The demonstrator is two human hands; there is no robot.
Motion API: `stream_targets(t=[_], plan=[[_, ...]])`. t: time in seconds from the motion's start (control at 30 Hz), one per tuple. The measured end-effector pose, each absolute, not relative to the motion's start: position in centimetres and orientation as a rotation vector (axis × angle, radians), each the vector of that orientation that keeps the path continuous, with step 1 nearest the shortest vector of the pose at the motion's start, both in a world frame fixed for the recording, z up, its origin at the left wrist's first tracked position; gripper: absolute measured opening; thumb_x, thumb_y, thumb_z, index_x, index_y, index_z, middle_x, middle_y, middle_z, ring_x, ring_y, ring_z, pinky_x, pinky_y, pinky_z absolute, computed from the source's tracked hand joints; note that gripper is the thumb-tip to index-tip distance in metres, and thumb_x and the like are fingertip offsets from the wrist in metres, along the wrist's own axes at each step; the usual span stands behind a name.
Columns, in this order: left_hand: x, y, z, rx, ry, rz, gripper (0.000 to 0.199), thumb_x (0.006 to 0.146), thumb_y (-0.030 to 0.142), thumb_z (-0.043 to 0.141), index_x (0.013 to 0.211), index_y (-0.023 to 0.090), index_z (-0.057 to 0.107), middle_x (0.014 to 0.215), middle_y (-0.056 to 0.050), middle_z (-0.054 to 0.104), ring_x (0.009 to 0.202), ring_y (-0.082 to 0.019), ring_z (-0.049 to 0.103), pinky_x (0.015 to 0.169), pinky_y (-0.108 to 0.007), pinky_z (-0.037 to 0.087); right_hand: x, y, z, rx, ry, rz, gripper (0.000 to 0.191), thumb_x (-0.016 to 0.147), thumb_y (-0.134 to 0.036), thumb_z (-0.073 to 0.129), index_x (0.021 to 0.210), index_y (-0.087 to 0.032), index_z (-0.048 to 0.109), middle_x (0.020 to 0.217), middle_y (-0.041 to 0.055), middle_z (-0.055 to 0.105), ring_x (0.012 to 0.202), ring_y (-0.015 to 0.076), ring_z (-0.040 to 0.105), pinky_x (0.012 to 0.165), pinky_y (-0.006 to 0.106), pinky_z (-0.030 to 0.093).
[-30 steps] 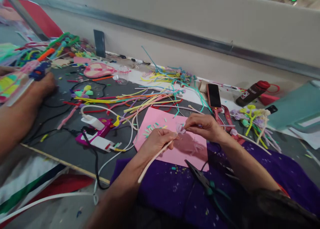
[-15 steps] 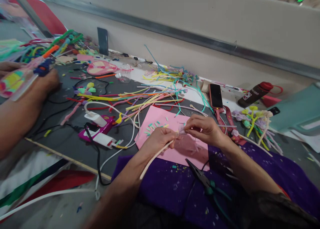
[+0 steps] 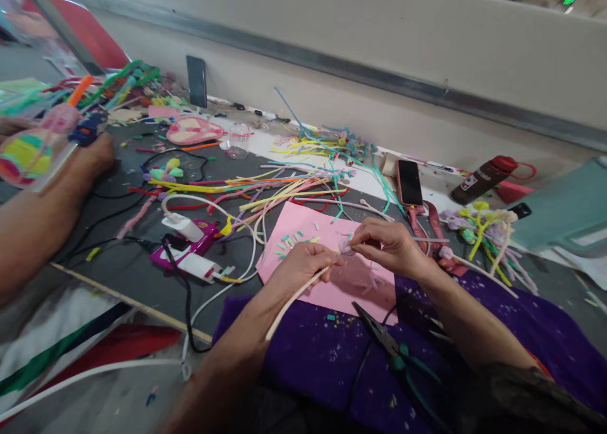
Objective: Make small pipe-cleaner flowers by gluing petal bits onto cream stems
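My left hand (image 3: 306,266) pinches a cream pipe cleaner (image 3: 294,300), whose long end runs back over my wrist. At its tip is a pale lilac fuzzy flower (image 3: 346,247), and the fingers of my right hand (image 3: 383,243) are closed on its far side. Both hands are above a pink sheet (image 3: 284,222). Short cut pieces of pipe cleaner (image 3: 289,244) in mint, white and yellow lie on the sheet by my left hand. Green-handled pliers (image 3: 386,342) rest on the purple cloth (image 3: 308,352) in front of me.
A purple power strip (image 3: 203,239) with white chargers and cables sits at left. Pipe cleaners (image 3: 227,187) spread behind the sheet. A phone (image 3: 409,182), a dark bottle (image 3: 484,179) and a teal container (image 3: 562,212) stand right. A co-worker's hand (image 3: 97,159) is near a glue gun (image 3: 88,129).
My hands stay nearly in place, still at the lilac flower. At left, the co-worker's colourful piece and the glue gun have shifted and tilted slightly.
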State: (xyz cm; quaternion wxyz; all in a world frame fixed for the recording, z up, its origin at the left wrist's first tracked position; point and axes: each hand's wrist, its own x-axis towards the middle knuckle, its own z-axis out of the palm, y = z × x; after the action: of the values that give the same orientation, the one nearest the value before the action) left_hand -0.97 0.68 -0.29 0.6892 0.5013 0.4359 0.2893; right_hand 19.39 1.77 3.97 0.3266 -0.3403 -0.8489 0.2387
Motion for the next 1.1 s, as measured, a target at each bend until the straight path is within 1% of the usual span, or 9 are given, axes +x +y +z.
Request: stream_targets(t=[0.1,0.27,0.43,0.53,0.63,0.73,0.8,0.97,1.1], plan=[[-1.0,0.8,-0.3,1.098,0.991,0.674,0.027,0.071,0.038,0.059,0.073,0.013,0.069,0.042,0.003,0.051,0.03,-0.004,0.031,0.032,-0.018,0.02,19.4,2.0,3.8,-0.987,-1.956,0.894,0.008,0.078,-0.022,0.059,0.076,-0.017,0.065,0.069,0.0013,0.061,0.06,0.0101,0.054,0.052,0.022,0.041],[-1.1,1.0,-0.4,1.031,1.0,0.688,0.027,0.07,0.039,0.061,0.076,0.014,0.069,0.043,0.003,0.051,0.029,-0.003,0.03,0.032,-0.017,0.018,19.5,2.6,3.3,-1.085,-1.496,1.313,0.009,0.07,-0.023,0.067,0.077,-0.017,0.066,0.056,-0.0048,0.056,0.041,0.0053,0.046,0.038,0.017,0.036],[-1.0,1.2,-0.1,1.002,1.003,0.696,0.024,0.07,0.036,0.061,0.074,0.013,0.068,0.042,0.003,0.05,0.028,-0.003,0.028,0.031,-0.017,0.017,19.3,3.0,3.0,-1.062,-1.243,1.514,0.017,0.063,-0.02,0.071,0.079,-0.016,0.068,0.059,-0.0039,0.06,0.041,0.0047,0.049,0.036,0.016,0.038],[-1.0,1.2,0.0,0.996,0.995,0.703,0.023,0.07,0.035,0.062,0.068,0.013,0.067,0.043,0.003,0.051,0.028,-0.002,0.028,0.031,-0.016,0.017,19.2,3.1,3.0,-1.064,-1.165,1.59,0.023,0.061,-0.018,0.072,0.084,-0.015,0.069,0.059,-0.0035,0.061,0.043,0.0047,0.051,0.037,0.015,0.039],[-0.9,1.3,0.1,0.996,0.985,0.717,0.022,0.068,0.034,0.063,0.064,0.013,0.065,0.044,0.002,0.052,0.029,-0.002,0.029,0.031,-0.016,0.017,19.3,3.2,3.0,-1.055,-1.124,1.627,0.026,0.06,-0.018,0.073,0.086,-0.015,0.07,0.059,-0.0026,0.062,0.044,0.0047,0.051,0.037,0.015,0.039],[-0.9,1.3,0.1,1.002,0.989,0.723,0.023,0.068,0.035,0.063,0.067,0.012,0.066,0.044,0.002,0.051,0.029,-0.002,0.029,0.031,-0.016,0.018,19.4,3.2,2.9,-1.037,-1.123,1.643,0.027,0.06,-0.018,0.073,0.086,-0.014,0.07,0.059,-0.002,0.062,0.044,0.0049,0.051,0.038,0.015,0.039],[-0.9,1.2,0.2,1.011,1.007,0.714,0.025,0.068,0.036,0.062,0.07,0.011,0.067,0.044,0.003,0.051,0.029,-0.002,0.029,0.03,-0.016,0.018,19.4,3.1,2.8,-1.029,-1.152,1.624,0.023,0.061,-0.018,0.073,0.083,-0.014,0.07,0.059,-0.0024,0.061,0.045,0.005,0.051,0.039,0.016,0.04],[-0.9,1.2,0.3,1.007,1.034,0.677,0.025,0.069,0.034,0.06,0.077,0.012,0.068,0.042,0.004,0.049,0.03,-0.002,0.027,0.031,-0.015,0.018,19.2,2.9,2.4,-1.02,-1.332,1.449,0.011,0.066,-0.02,0.067,0.075,-0.015,0.066,0.054,-0.0049,0.056,0.042,0.0055,0.047,0.039,0.018,0.038],[-0.9,1.1,0.1,1.048,1.039,0.679,0.025,0.07,0.035,0.06,0.074,0.012,0.068,0.043,0.004,0.049,0.03,-0.002,0.028,0.031,-0.016,0.017,18.9,2.3,2.4,-1.084,-1.559,1.247,0.007,0.072,-0.018,0.059,0.077,-0.016,0.062,0.06,-0.0045,0.055,0.045,0.0056,0.046,0.042,0.018,0.039]])
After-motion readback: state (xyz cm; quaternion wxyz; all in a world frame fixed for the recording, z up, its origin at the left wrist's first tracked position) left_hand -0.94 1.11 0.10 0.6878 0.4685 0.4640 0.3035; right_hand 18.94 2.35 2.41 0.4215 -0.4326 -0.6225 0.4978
